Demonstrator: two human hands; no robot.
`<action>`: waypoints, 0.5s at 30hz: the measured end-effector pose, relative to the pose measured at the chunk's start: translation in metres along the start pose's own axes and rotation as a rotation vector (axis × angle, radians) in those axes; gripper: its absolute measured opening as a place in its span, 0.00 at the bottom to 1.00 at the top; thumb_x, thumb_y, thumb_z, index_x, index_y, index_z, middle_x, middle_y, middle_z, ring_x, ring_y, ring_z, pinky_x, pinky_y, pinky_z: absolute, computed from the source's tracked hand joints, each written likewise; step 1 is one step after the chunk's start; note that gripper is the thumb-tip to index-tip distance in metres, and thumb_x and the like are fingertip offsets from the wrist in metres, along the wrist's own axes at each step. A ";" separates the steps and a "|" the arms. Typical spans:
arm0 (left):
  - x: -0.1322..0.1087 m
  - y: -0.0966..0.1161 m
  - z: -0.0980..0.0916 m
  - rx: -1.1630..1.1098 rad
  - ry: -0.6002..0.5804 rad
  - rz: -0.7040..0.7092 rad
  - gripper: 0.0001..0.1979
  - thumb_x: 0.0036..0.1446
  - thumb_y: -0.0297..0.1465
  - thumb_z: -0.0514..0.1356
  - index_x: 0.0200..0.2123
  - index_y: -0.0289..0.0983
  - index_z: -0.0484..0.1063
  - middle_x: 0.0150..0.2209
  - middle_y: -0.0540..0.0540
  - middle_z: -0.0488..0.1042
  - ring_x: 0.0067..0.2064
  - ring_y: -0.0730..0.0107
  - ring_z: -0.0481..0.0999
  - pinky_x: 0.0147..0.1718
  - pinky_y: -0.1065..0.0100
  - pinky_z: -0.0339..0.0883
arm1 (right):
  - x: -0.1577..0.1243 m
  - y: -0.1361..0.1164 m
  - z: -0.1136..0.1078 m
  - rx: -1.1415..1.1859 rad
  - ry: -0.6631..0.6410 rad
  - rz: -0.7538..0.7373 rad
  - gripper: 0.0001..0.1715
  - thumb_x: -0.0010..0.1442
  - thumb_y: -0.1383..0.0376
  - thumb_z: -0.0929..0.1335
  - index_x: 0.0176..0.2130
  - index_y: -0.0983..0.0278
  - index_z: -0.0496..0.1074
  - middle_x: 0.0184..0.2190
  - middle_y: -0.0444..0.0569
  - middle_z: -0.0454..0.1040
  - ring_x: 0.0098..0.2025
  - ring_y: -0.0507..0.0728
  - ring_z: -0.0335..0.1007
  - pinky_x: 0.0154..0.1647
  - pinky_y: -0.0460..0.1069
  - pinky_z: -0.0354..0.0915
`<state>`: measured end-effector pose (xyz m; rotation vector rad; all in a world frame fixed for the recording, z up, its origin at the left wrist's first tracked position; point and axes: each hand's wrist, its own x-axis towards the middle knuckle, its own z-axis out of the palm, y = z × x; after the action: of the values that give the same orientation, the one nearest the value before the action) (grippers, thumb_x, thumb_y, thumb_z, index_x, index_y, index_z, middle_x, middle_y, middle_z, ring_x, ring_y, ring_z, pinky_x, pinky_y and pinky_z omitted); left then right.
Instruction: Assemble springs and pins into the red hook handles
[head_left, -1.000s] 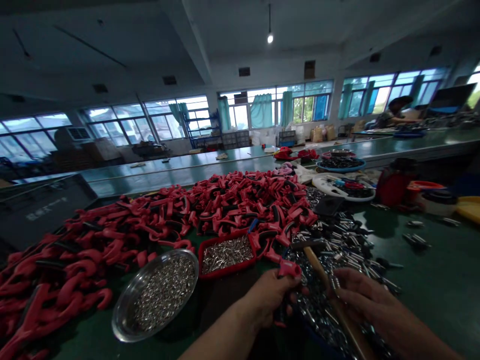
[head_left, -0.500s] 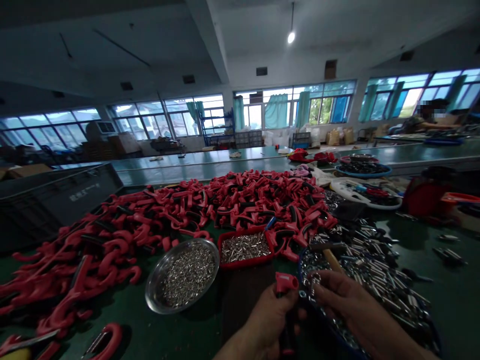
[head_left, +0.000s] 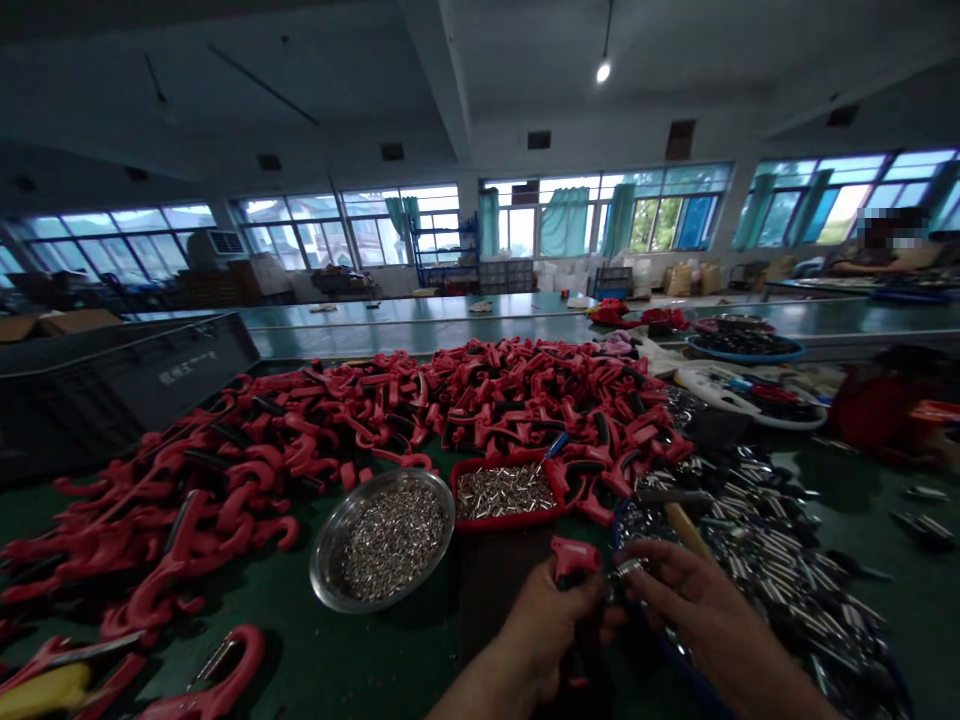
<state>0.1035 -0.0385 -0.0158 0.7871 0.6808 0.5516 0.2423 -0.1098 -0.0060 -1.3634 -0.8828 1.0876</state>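
Green bench (head_left: 315, 665): L hand (head_left: 547, 630) grips red hook (head_left: 574, 558), R hand (head_left: 697, 600) metal pin (head_left: 628, 568).

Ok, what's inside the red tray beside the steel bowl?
The red tray is filled with a loose layer of short silver metal pieces. They cover its floor, so the bottom of the tray and anything lying beneath them can't be seen.

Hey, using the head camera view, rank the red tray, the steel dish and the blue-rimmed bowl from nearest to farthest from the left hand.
1. Red tray of small metal tubes, just ahead of the left hand.
2. Steel dish, farther off to the hand's left.
3. Blue-rimmed bowl, far ahead on the right.
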 end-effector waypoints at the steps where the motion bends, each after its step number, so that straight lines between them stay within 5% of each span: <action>1: -0.001 0.000 -0.001 -0.027 0.006 -0.016 0.23 0.36 0.35 0.69 0.36 0.31 0.70 0.27 0.46 0.73 0.24 0.74 0.70 0.23 0.74 0.61 | -0.001 0.000 0.001 0.016 -0.021 0.008 0.16 0.52 0.58 0.70 0.40 0.62 0.67 0.27 0.44 0.74 0.28 0.53 0.69 0.29 0.47 0.62; 15: -0.002 -0.004 -0.008 -0.137 0.027 -0.073 0.18 0.33 0.28 0.71 0.30 0.30 0.71 0.22 0.48 0.71 0.23 0.75 0.70 0.24 0.75 0.63 | -0.003 -0.007 0.010 0.094 0.046 0.045 0.19 0.45 0.56 0.73 0.36 0.61 0.72 0.26 0.42 0.72 0.26 0.50 0.63 0.28 0.45 0.62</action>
<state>0.0968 -0.0390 -0.0225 0.6255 0.6868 0.5369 0.2323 -0.1089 0.0016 -1.3305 -0.7615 1.1135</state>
